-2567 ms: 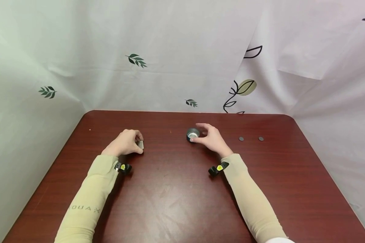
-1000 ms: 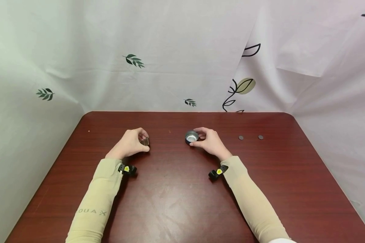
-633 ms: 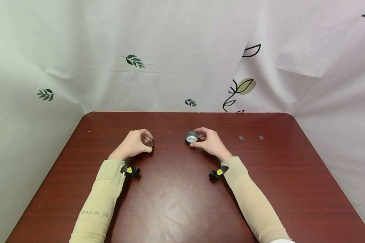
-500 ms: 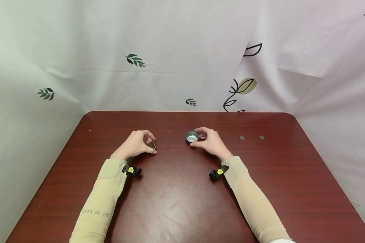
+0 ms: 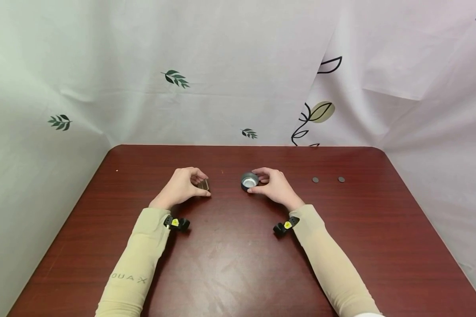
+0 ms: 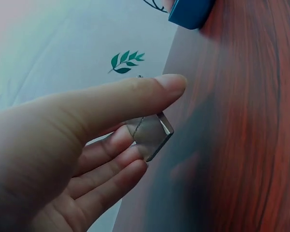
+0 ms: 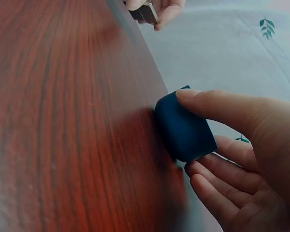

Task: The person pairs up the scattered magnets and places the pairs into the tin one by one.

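Note:
My left hand (image 5: 184, 186) pinches a small metallic angular piece (image 5: 203, 185) between thumb and fingers, left of the table's middle. In the left wrist view this piece (image 6: 152, 135) looks brownish-silver and boxy, with a thin bright edge; the thumb and fingers cover part of it. Across a short gap, my right hand (image 5: 277, 187) grips a small round cup (image 5: 249, 182) by its right side. Its inside is silvery, and in the right wrist view its outer wall (image 7: 183, 128) is dark blue. Whether the cup touches the table cannot be made out.
Two small dark discs (image 5: 315, 179) lie apart on the reddish-brown table (image 5: 230, 264), right of my right hand. A pale curtain (image 5: 222, 88) with leaf prints hangs behind the table and along its sides. A tiny pale speck lies near the far left corner.
The left hand has moved right with the metallic piece, which has turned, narrowing the gap to the cup. My right fingers have closed in on the cup, which has come slightly nearer me.

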The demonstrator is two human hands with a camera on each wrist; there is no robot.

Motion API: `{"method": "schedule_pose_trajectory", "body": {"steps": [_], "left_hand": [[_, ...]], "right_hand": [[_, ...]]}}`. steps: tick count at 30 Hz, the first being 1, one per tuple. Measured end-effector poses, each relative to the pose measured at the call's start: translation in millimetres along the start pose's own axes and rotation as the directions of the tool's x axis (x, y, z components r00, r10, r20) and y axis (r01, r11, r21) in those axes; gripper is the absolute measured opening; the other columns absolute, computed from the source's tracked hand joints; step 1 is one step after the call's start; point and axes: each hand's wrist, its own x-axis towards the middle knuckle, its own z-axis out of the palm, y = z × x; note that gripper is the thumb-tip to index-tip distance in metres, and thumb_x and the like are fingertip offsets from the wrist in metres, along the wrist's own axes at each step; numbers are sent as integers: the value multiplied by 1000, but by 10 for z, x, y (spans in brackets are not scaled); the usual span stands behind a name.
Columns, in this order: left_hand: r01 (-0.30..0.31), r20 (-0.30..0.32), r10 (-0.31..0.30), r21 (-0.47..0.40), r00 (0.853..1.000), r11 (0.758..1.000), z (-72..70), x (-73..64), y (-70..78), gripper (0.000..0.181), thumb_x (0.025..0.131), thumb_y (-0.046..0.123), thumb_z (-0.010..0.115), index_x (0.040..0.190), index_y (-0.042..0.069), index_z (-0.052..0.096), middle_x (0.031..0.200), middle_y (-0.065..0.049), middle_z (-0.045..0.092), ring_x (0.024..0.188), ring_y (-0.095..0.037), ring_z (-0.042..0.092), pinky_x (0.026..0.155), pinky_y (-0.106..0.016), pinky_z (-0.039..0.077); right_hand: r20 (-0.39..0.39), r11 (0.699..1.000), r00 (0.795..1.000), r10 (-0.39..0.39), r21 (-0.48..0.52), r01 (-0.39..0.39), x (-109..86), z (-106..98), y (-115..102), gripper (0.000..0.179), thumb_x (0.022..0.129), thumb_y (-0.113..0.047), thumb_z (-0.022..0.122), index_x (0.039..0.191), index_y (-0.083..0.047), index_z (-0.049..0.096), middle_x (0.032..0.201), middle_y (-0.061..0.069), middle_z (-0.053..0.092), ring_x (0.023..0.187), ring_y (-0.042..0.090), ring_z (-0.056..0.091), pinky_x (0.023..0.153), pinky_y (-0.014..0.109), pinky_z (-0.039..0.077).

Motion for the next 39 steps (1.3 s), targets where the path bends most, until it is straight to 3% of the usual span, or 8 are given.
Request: {"method": "schedule_pose_trajectory", "body": {"steps": [15,31,39], "left_hand": [[-27,-53,21,-107,998,994,119,69,159,45,70,17,96,107,4,74,93,-3,69,82,-17,68,78,-35,58],[-118,-51,110,-199,993,973,244,96,359,44,71,18,96,104,4,73,94,-2,66,81,-16,68,76,-31,59],[-135,-38,130,-202,991,970,277,106,435,44,71,18,96,106,3,73,95,-4,66,81,-16,68,77,-30,59]], "right_hand": [[12,1000,1000,-11,14,11,-97,24,-39,57,75,-23,93,126,-12,69,110,5,69,99,19,68,89,35,56],[35,999,999,-25,44,23,-218,20,-30,60,74,-25,94,127,-12,68,110,2,69,98,16,69,88,33,56],[39,998,999,-28,59,25,-202,-6,21,57,75,-24,93,126,-11,70,109,2,71,98,15,69,88,32,57]]}}
